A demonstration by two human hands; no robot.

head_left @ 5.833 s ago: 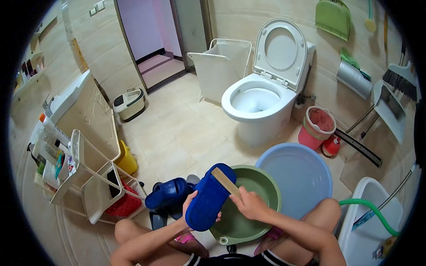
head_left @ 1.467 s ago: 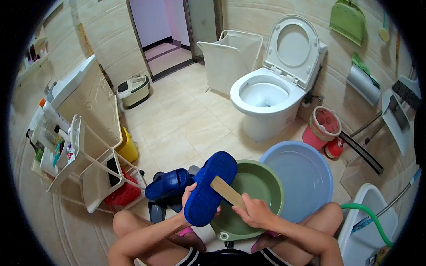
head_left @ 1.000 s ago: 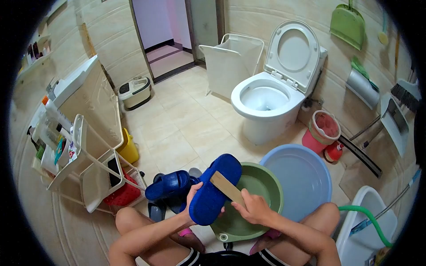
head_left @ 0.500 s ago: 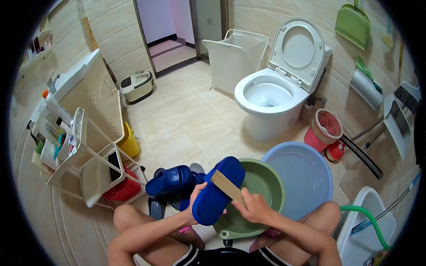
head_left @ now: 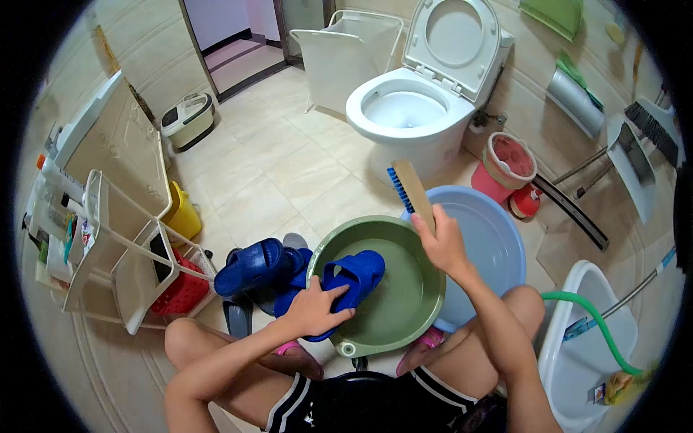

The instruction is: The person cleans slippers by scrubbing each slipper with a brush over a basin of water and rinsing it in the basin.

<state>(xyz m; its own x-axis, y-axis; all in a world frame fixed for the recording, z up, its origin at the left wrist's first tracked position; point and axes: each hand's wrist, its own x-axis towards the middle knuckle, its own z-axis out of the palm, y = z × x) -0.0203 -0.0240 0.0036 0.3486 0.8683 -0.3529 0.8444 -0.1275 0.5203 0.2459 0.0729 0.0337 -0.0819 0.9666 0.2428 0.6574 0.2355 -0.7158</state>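
My left hand (head_left: 315, 310) grips a blue slipper (head_left: 362, 278) near its heel, with the strap side facing up, over the left rim of the green basin (head_left: 404, 317). Water shows inside this basin. In my right hand (head_left: 442, 237) is a wooden brush (head_left: 415, 191) with blue bristles, raised above the rim of the blue basin (head_left: 498, 267) and apart from the slipper. More blue slippers (head_left: 253, 267) lie on the floor to the left of the green basin.
A white toilet (head_left: 411, 108) stands ahead with its lid up. Right of it is a pink bin (head_left: 498, 169). A white tub (head_left: 577, 361) with a green hose (head_left: 599, 321) sits at the right, and a white rack (head_left: 123, 252) at the left.
The slipper has turned from sole-up to strap-up and lowered over the green basin. My right hand has lifted the brush off the sole, up and to the right. The view has shifted.
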